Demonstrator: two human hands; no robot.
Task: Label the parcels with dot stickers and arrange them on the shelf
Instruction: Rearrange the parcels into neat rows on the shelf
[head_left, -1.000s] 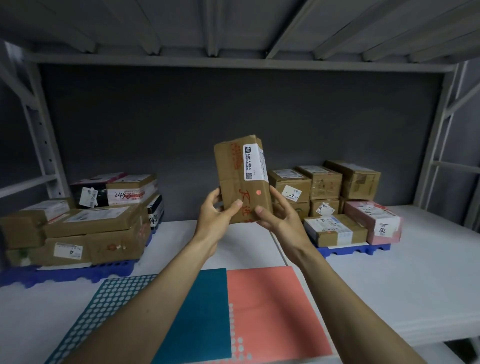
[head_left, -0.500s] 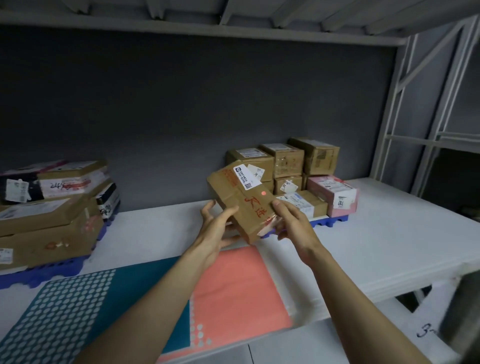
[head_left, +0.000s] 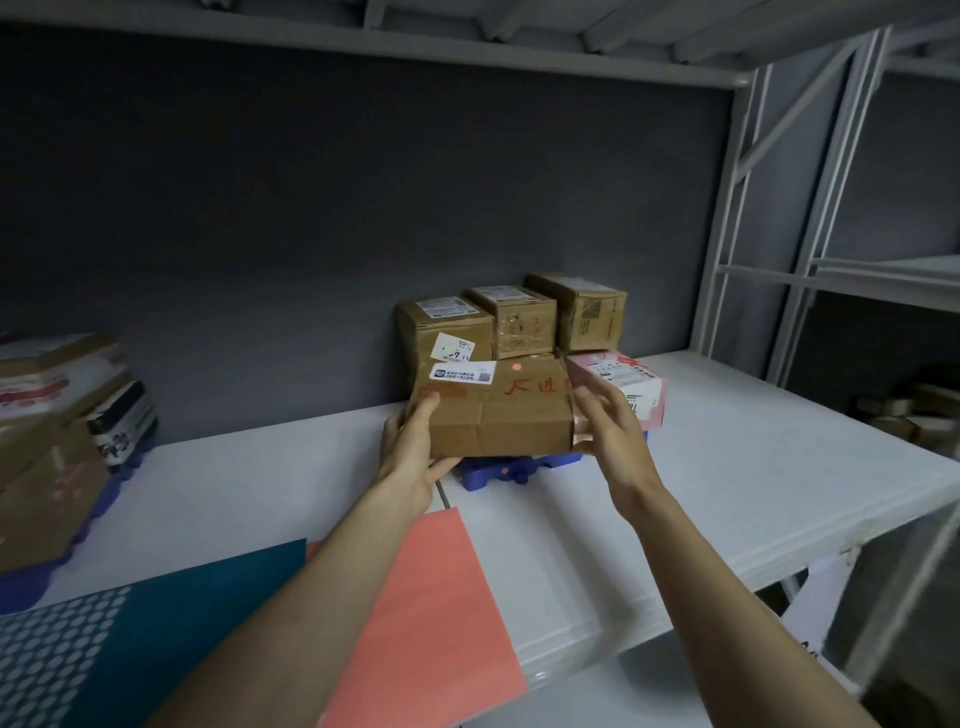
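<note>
I hold a brown cardboard parcel lying level, with a white label, red handwriting and a red dot sticker on its face. My left hand grips its lower left corner, thumb on the front. My right hand touches its right end with straight fingers. The parcel sits low over the front of a blue pallet on the white shelf; I cannot tell whether it rests on it. It lies in front of a stack of brown parcels.
A pink parcel stands right beside the held one. Another pile of parcels on a blue pallet fills the shelf's left end. A salmon sticker sheet and a teal one lie at the front edge. White shelf uprights stand at the right.
The parcel went from upright at chest height to tilted, then level and lower, over to the right-hand pallet. My view has swung right. My right hand's fingers have straightened at the parcel's end.
</note>
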